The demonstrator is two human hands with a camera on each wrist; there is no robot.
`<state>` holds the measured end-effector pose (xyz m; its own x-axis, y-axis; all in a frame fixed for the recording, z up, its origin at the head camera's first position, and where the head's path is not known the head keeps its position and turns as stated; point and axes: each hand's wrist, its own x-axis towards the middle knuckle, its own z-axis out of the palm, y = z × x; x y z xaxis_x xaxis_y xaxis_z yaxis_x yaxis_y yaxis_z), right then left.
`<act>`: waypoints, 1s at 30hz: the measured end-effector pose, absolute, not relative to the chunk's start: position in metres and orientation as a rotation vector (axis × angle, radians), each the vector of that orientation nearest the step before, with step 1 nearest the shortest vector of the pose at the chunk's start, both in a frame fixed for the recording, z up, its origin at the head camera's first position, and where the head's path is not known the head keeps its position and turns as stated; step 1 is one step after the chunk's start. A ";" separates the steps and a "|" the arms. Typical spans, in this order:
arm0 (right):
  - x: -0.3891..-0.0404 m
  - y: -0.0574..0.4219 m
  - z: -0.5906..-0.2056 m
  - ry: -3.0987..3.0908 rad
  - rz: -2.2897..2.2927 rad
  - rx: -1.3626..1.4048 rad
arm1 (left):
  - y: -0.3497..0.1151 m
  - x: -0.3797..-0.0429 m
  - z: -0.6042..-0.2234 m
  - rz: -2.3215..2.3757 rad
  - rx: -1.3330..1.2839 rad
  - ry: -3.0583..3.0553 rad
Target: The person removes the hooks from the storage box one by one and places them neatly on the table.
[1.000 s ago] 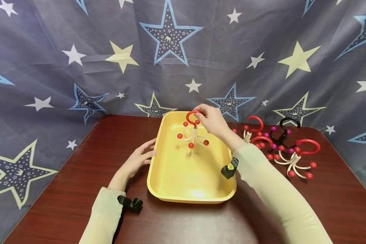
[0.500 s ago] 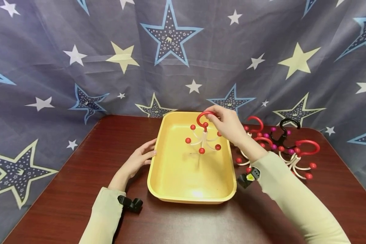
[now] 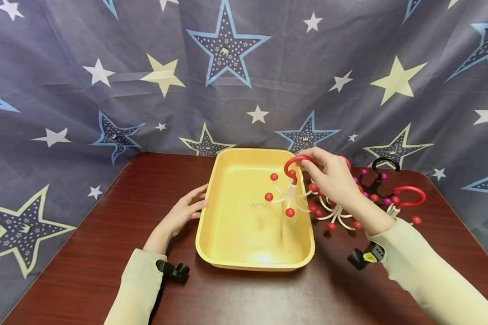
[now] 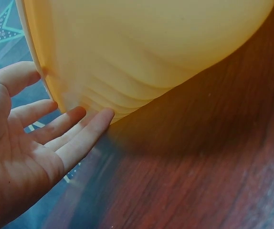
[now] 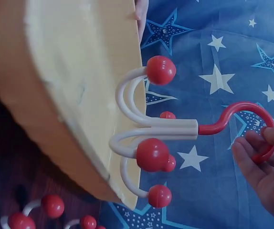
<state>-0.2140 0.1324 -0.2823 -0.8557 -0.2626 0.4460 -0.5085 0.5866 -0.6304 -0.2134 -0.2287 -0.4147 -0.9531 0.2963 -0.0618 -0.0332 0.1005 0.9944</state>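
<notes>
My right hand (image 3: 329, 174) pinches a hanger (image 3: 291, 192) by its red hook. The hanger has curved white arms tipped with red balls, and it hangs upright over the right rim of the yellow tray (image 3: 244, 250). In the right wrist view, thumb and fingers close on the far end of the hook (image 5: 242, 107), with the ball-tipped arms beside the tray's edge. My left hand (image 3: 179, 216) touches the tray's left side. Its spread, nearly straight fingers (image 4: 87, 133) lie against the outer wall in the left wrist view.
Right of the tray lie several similar hangers: a red and white one (image 3: 339, 215) partly behind my right hand, another (image 3: 408, 196) farther right, and a black one (image 3: 376, 178) with magenta balls. A star-patterned cloth (image 3: 223, 108) hangs behind the brown table (image 3: 118, 203).
My right hand has carried the hanger rightward and a little toward me, from above the tray's middle to its right rim. The left hand and tray have stayed put.
</notes>
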 end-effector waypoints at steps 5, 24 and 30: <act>-0.200 0.148 -0.282 -2.492 1.122 0.655 | -0.228 -0.213 -0.414 1.936 0.266 2.137; -0.153 0.199 -0.289 -2.424 0.978 0.622 | -0.230 -0.216 -0.419 1.925 0.265 2.121; -0.143 0.210 -0.295 -2.412 0.959 0.599 | -0.231 -0.215 -0.418 1.916 0.274 2.144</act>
<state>-0.1432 0.2096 -0.2945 -0.7927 -0.2189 0.5689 -0.5498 0.6598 -0.5122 -0.2146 -0.2308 -0.4177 -0.9503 0.3051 -0.0625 -0.0280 0.1163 0.9928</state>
